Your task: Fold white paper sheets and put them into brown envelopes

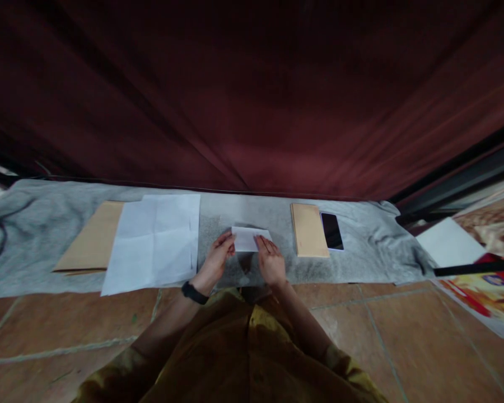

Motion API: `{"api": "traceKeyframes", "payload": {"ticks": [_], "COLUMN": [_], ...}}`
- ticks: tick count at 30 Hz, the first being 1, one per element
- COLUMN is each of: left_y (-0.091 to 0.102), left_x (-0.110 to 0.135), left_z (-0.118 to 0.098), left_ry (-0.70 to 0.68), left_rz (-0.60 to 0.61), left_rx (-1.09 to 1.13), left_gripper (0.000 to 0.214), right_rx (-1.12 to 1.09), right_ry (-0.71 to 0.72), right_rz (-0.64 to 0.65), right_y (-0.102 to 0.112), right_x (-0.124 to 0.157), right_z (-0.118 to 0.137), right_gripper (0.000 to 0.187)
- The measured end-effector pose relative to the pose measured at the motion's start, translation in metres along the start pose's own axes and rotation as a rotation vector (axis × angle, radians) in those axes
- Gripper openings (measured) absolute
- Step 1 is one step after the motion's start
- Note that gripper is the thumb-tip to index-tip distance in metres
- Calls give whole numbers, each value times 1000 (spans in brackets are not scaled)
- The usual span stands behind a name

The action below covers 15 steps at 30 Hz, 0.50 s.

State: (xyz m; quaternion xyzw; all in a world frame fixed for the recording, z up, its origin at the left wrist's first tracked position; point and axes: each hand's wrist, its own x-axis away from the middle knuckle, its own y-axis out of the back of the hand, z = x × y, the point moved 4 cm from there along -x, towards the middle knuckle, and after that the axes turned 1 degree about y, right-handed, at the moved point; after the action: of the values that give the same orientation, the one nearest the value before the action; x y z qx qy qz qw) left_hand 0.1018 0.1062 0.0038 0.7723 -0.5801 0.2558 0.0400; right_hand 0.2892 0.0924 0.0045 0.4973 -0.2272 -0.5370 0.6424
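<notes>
Between my two hands is a small folded sheet of white paper, held just above the grey cloth. My left hand pinches its left end, thumb and fingers closed on the edge. On the right end, the fingers of my right hand lie over the paper and grip it. To the left lie large white sheets with fold creases, partly covering brown envelopes. Right of my hands rests a stack of folded brown paper or small envelopes, beside a dark-screened phone.
A grey cloth covers the long low surface. Behind it hangs a dark red curtain. At the right are a black metal bar, a white sheet and a colourful printed box or bag. Terracotta tiles form the floor.
</notes>
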Motion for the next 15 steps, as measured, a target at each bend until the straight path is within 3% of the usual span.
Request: {"api": "traceKeyframes", "payload": {"ticks": [6,11,15], "left_y": [0,-11,-14], "left_x": [3,7,9], "left_z": [-1,6,9], "left_ry": [10,-42,-42], "left_rz": [42,142,170], "left_rx": [28,-44,-84], "left_gripper": [54,44,35], "right_rx": [-563,-1030,-1147], "right_ry": [-214,-347,-461], "right_rz": [-96,-109,-101], "right_y": [16,2,-8], "right_x": [-10,-10,-5], "right_z": [-1,4,2], "right_gripper": [44,49,59]}}
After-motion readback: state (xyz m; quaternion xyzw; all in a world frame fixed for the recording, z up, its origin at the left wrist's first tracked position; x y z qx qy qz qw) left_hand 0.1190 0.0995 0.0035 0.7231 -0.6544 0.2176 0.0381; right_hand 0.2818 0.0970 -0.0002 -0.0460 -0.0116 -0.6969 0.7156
